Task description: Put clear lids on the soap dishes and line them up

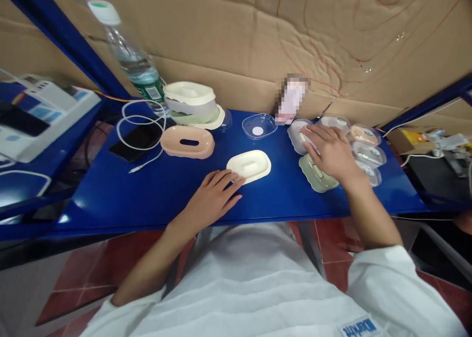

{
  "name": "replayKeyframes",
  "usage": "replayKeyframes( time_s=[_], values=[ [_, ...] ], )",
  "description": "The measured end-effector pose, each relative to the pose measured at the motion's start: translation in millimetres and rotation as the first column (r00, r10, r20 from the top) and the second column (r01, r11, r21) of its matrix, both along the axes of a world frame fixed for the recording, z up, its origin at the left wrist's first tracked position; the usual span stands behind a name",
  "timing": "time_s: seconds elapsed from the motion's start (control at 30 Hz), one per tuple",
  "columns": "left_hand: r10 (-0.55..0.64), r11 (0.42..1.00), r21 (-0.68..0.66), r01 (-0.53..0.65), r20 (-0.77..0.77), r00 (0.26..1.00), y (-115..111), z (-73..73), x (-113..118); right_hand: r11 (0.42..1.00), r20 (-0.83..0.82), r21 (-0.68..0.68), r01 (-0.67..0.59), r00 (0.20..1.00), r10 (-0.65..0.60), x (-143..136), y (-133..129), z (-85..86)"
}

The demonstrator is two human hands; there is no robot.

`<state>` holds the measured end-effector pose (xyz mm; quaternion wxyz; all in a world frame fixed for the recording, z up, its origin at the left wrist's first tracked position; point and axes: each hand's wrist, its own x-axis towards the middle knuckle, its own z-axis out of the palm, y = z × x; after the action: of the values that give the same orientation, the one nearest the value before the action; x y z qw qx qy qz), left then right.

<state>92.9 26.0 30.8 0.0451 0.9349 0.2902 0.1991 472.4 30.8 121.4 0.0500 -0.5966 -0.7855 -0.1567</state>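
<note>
An oval cream soap-dish insert (254, 164) with a raised middle lies flat on the blue table. My left hand (217, 197) rests at its near left edge, fingers stretched out and fingertips touching it. Over to the right, my right hand (332, 147) is curled over a grey soap dish (295, 136), thumb on the near side; part of that dish is hidden under the hand. Just below it sits a green soap dish (317, 177) with a slot in its middle. A peach soap dish (188, 141) with an oval opening stands left of the insert.
Stacked cream, grey and green dishes (190, 101) stand at the back left, beside a water bottle (138, 66). A white cable (123, 130) loops over a black phone (136, 142). A clear tray (260, 125) lies at the back. Several clear-lidded pieces (368, 152) sit far right.
</note>
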Motion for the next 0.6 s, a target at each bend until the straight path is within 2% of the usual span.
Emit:
replayKeyframes(
  time_s=[0.1,0.2,0.33,0.47,0.53,0.6],
  values=[
    [-0.009,0.999,-0.041,0.011,0.042,0.999,0.2,-1.8,-3.1,0.982,0.078,-0.183,0.043,0.997,-0.029,12.9,44.7,2.7],
    [-0.018,0.997,-0.068,0.022,0.055,0.998,-0.4,-1.9,-5.1,0.966,0.118,-0.23,0.122,0.988,-0.096,23.1,58.8,-7.0],
    [-0.018,0.998,-0.056,0.019,0.021,1.0,-1.2,-1.6,-4.8,0.96,0.12,-0.221,0.174,0.981,-0.15,32.4,60.7,-15.8],
    [-0.016,0.998,-0.058,0.017,0.022,1.0,-1.5,-2.3,-4.6,0.957,0.082,-0.208,0.203,0.978,-0.19,38.3,63.3,-16.7],
    [-0.02,0.998,-0.053,0.021,0.019,1.0,-1.6,-2.3,-4.8,0.968,0.021,-0.178,0.175,0.984,-0.175,36.9,53.3,-14.7],
    [-0.019,0.999,-0.048,0.02,0.02,1.0,-1.6,-2.0,-5.0,0.979,-0.042,-0.158,0.126,0.99,-0.134,30.8,30.4,-12.3]
  ],
)
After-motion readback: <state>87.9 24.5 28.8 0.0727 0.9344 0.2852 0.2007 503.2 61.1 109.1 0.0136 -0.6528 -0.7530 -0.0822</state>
